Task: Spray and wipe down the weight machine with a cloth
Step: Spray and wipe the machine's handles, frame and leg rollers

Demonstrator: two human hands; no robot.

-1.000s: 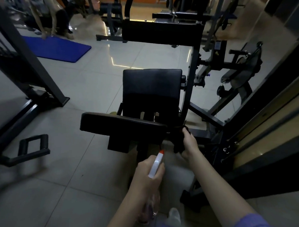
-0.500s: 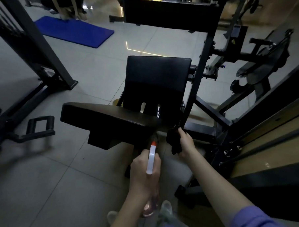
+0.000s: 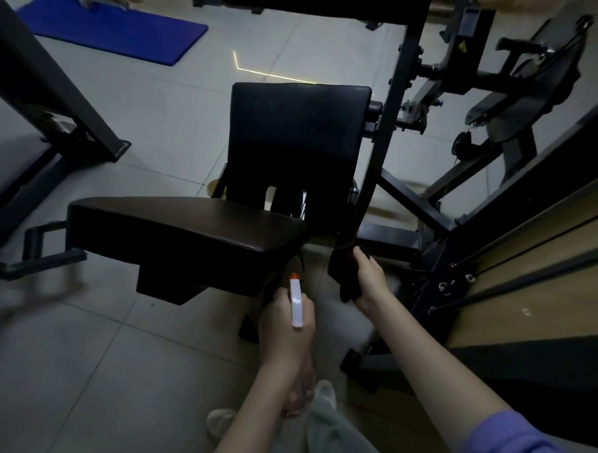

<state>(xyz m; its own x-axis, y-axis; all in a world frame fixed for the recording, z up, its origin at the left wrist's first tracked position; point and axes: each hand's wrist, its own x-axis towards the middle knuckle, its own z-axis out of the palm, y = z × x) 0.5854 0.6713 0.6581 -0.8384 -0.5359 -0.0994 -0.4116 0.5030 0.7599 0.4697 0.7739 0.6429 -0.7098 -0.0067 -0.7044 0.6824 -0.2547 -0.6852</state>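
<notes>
The weight machine has a black padded seat (image 3: 174,228), a black back pad (image 3: 300,133) and a dark upright post (image 3: 385,126). My left hand (image 3: 288,326) grips a spray bottle (image 3: 296,303) with a white head and orange nozzle, just below the seat's near right corner. Its clear body hangs under my wrist. My right hand (image 3: 368,278) holds a dark cloth (image 3: 344,275) against the bottom of the upright post, right of the seat.
A dark machine frame (image 3: 49,110) and a foot handle (image 3: 41,251) stand at the left on the tiled floor. A blue mat (image 3: 117,28) lies far back left. More machine arms (image 3: 511,100) and a wood-panelled wall (image 3: 539,270) close the right side.
My view has dropped and come closer to the seat. My right hand with the cloth has slid a little down the post; the left hand still holds the bottle by the seat corner.
</notes>
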